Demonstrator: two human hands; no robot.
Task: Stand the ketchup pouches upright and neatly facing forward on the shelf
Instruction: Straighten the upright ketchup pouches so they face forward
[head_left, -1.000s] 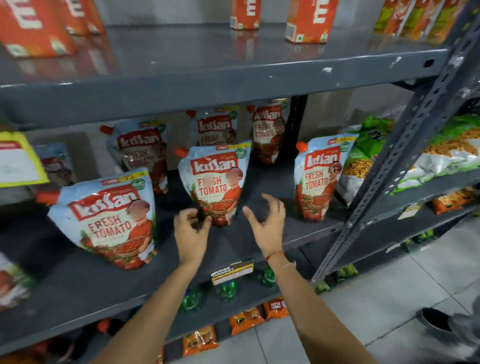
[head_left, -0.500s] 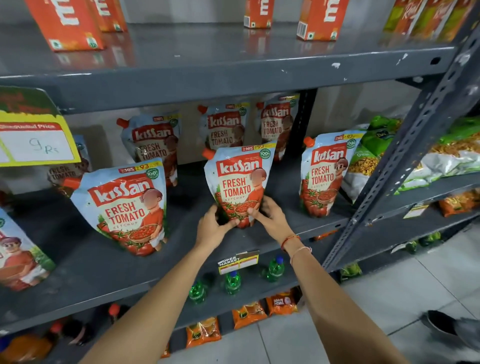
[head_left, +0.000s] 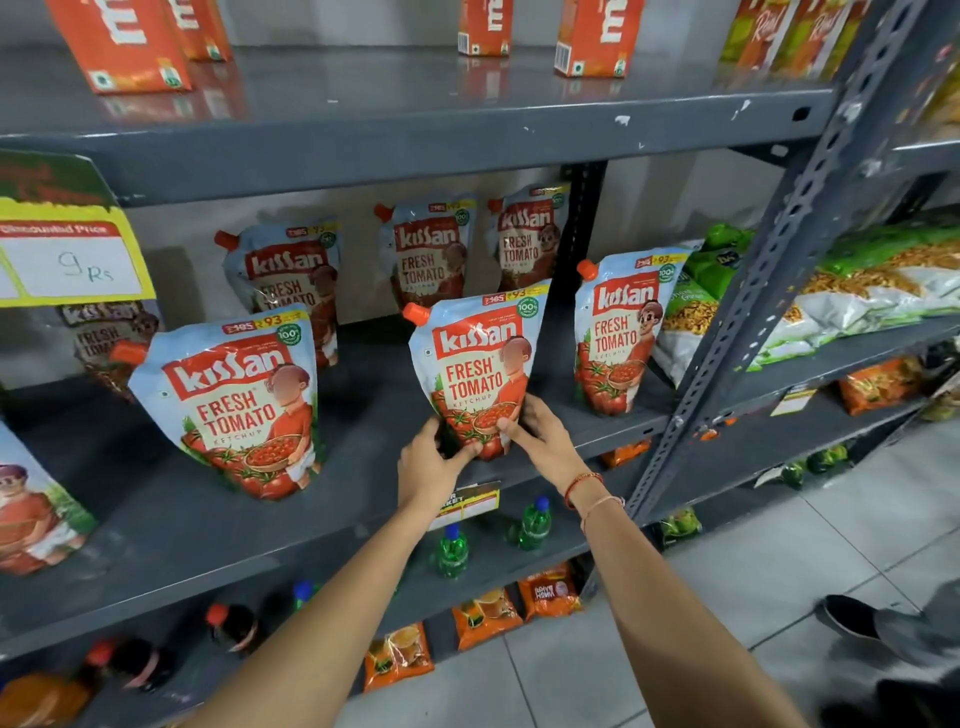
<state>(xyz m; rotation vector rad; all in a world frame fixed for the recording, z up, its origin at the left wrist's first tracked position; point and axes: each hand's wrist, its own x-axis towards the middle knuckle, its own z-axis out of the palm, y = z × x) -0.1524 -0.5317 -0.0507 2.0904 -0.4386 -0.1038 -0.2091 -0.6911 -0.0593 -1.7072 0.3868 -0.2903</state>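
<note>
Several Kissan ketchup pouches stand on the grey middle shelf (head_left: 171, 540). The front centre pouch (head_left: 475, 364) is upright, label forward, and both hands grip its base: my left hand (head_left: 428, 467) on its lower left, my right hand (head_left: 543, 436) on its lower right. Another front pouch (head_left: 234, 400) stands to the left, tilted slightly. A third front pouch (head_left: 621, 332) stands to the right, near the upright post. Three more pouches (head_left: 428, 254) stand in the back row. A partly cut-off pouch (head_left: 31, 509) sits at the far left edge.
Orange cartons (head_left: 124, 41) stand on the shelf above. A yellow price tag (head_left: 67, 254) hangs at left. Green-and-white snack bags (head_left: 831, 291) fill the neighbouring rack, past a grey post (head_left: 769, 291). Green bottles (head_left: 452, 551) and orange packets (head_left: 485, 618) sit on lower shelves. Someone's shoe (head_left: 857, 618) rests on the floor.
Both hands reached forward from open and apart to close on the base of the centre pouch. The view shifted closer and left.
</note>
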